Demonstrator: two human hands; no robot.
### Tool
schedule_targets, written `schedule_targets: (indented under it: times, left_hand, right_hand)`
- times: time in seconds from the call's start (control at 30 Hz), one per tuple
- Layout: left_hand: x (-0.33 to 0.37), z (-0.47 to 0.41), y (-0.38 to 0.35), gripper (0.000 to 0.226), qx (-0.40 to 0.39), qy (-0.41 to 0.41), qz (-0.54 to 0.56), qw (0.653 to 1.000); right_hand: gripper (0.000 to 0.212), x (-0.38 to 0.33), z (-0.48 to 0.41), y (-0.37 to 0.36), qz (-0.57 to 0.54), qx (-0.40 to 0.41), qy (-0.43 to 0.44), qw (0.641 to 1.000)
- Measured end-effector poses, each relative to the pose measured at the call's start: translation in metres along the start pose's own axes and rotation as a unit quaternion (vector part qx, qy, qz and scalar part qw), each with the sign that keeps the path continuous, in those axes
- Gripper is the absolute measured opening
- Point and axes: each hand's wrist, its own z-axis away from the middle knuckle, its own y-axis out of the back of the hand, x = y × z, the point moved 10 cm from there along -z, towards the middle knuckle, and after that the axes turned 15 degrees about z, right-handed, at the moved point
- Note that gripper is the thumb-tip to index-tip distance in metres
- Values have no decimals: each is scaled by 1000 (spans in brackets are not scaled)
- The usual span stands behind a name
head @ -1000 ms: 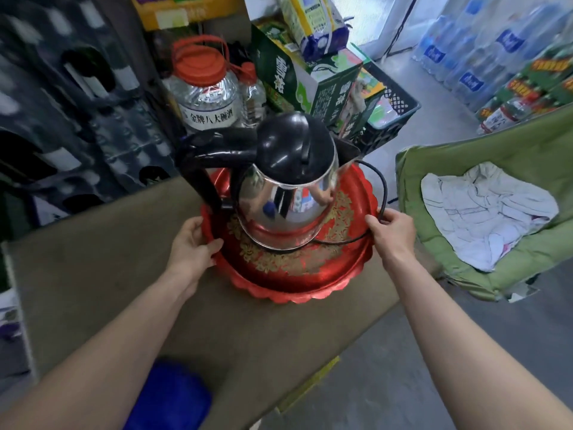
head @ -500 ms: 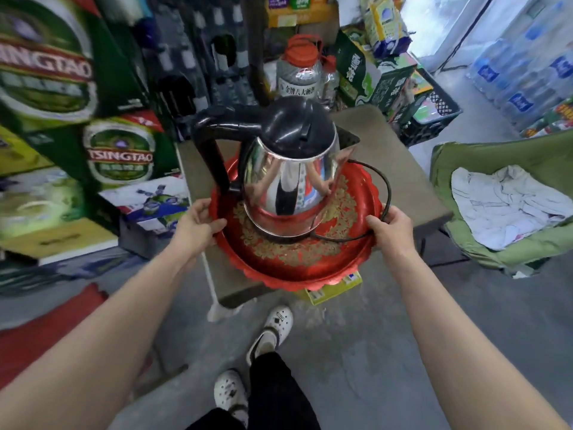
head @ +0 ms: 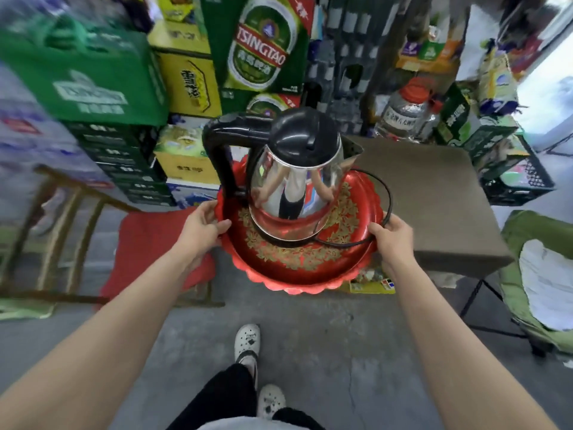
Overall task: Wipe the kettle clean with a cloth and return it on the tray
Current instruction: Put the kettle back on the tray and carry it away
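Head view, only one. Counts: one kettle [head: 294,181], one tray [head: 297,268], one cord [head: 384,197], two hands, two white clogs [head: 247,339], one table [head: 434,206], one folding chair [head: 527,243] with one white cloth [head: 545,290] lying on its seat, right edge of frame.

Left hand [head: 201,226] is gripping the tray's left rim, thumb hooking over the edge. Right hand [head: 392,240] is gripping the right rim, thumb on top and pinning the black cord against it. Both closed on the tray; neither is touching the kettle or the cloth.

Tray is sitting centre frame, held in the air above the grey floor [head: 310,336], just left of the brown table's near corner. I can't tell whether its far edge is touching the table. It's round, red, with a scalloped rim and gold floral print inside.

Kettle is standing upright on the tray, toward its far left side. Body is polished steel, mirroring the person's arms and torso. Lid is black and domed, closed. Black handle is arching off to the upper left, spout pointing right. Cord is looping from the base around the tray's right side.

Background, upper half: stacked beer cartons [head: 260,48], yellow boxes, one clear jug with a red cap [head: 406,110] upper right. One red cushion [head: 148,249] is lying on a wooden chair, centre left. Edges are motion-blurred.
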Motion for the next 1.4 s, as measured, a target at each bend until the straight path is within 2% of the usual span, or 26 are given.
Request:
schedule_targets:
  times: [0.17,0.4,0.63,0.8,1.03,1.4]
  left_hand:
    - [-10,68,81,48,70,-28,13,997]
    - [-23,149,203,51,154,-36,99,982]
    - [3,215,346,45,220,-84,120,964]
    - [24,253,468,41,257,-103,97,956]
    - [49,282,609,39,307,-98,111,940]
    - [92,262,832,41,405,-106,152,896]
  right_hand:
    - [26,-17,44,-47,6,-60,38,997]
    - [26,-60,129,-137,23,-165,123,978]
    - [30,-114,237,-258,57,-244,208,945]
    - [36,-141,315,-359,63,-274,231,931]
    - [41,-186,405,-488,75,-296,237,922]
    - [41,-293,503,-733,111,-358,297,879]
